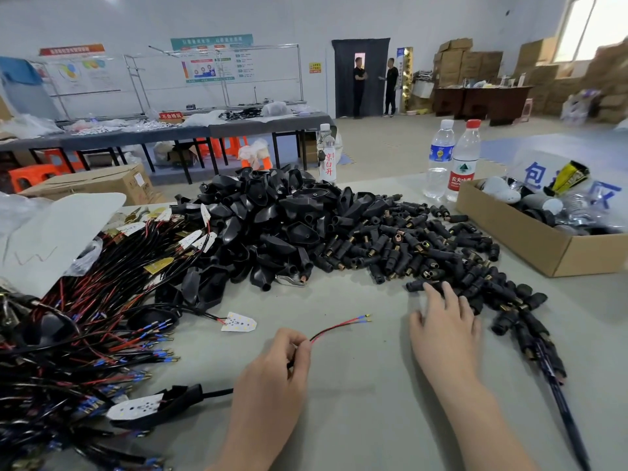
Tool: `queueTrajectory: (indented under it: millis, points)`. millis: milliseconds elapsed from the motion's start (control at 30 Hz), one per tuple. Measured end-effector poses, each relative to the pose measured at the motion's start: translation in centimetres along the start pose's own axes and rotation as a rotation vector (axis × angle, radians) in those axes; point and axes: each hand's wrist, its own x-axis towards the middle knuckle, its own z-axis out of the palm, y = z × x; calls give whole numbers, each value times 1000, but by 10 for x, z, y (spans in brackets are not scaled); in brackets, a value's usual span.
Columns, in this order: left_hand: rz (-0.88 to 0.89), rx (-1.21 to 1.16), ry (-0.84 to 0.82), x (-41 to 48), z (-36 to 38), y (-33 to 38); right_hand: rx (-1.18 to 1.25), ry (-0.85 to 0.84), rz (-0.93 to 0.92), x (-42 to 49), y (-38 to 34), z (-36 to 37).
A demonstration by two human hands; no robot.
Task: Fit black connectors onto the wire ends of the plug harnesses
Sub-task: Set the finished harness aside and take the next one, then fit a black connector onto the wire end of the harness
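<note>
My left hand (pixel 272 379) pinches a harness cable; its red and black wire ends (pixel 343 323) stick out to the right, tipped with small blue and brass terminals. The cable runs left to a black plug housing with a white LED board (pixel 153 404). My right hand (pixel 445 329) lies flat with straight fingers, its fingertips touching the near edge of the pile of black connectors (pixel 424 253). Nothing is held in it.
A tangle of harnesses (pixel 85 317) fills the left of the grey table (pixel 356 385). A heap of black housings (pixel 272 219) sits behind. A cardboard box (pixel 543 246) stands at right, water bottles (pixel 452 161) beyond. Finished cables (pixel 543 362) lie at right.
</note>
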Motion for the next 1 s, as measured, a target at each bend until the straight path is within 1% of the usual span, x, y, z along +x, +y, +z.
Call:
queueTrajectory:
  millis: [133,233,367,500,567,633,700,767,833,900,1000]
  points:
    - [-37,-57,-6,1,1,-2,-28,29,-21,3,-5,-1]
    - [-51,-86,16,1,1,-4,-103,-3,-10,18,-8,-4]
    - [-54,-162,42,1,-1,-5,-237,15,-102,40,-3,-8]
    - [-36,-231,102,0,-4,-3,-292,25,-158,49,-1,-14]
    - [-34,-250,159,0,-6,0,-292,36,-240,43,0,-15]
    - [-44,-279,222,0,-7,3,-161,25,-320,28,1,-15]
    - [-34,-284,262,0,-9,4,62,-5,-356,10,0,-16]
    - [-9,-262,270,-1,-9,4,286,-64,-402,-7,-2,-15]
    - [3,-233,260,-1,-10,5,444,-153,-434,-19,-5,-12]
    - [3,-211,254,-1,-9,6,509,-216,-459,-24,-9,-10]
    - [-15,-206,262,0,-10,8,534,-253,-474,-24,-12,-10]
